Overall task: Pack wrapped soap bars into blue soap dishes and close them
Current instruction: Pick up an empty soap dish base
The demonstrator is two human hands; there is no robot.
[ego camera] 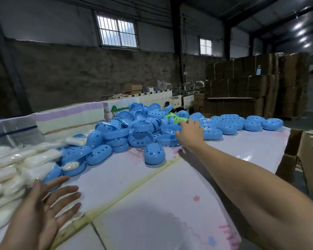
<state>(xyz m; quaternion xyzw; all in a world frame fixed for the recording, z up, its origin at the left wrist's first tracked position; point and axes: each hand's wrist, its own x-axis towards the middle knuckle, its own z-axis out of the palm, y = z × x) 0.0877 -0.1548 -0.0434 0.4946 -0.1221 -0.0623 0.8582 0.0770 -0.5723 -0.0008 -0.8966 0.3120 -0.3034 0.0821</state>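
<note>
**Fingers on both hands holding nothing, mid-batch**

Fingers of our right hand (190, 131) are spread and relaxed, reaching over the far dish pile (143, 123), touching or just above the dishes; can't tell which. Nothing gripped. Left hand (43, 204) is flat and spread near the soap bars (16, 168), also holding nothing.

Progress, as we judge it: a row of closed dishes (242, 123) sits far right, so part of the batch looks done. One open dish with soap in it (72, 166) lies beside the soap heap, not yet closed. The middle pile is mostly open halves, and plenty of wrapped bars remain on the left. Lots left.

Room: the near tabletop (152, 204) gives us free working space between the hands. Its right edge (285, 141) drops off just past the closed row, with cardboard boxes (300, 159) below. Keep finished dishes away from that edge.
</note>
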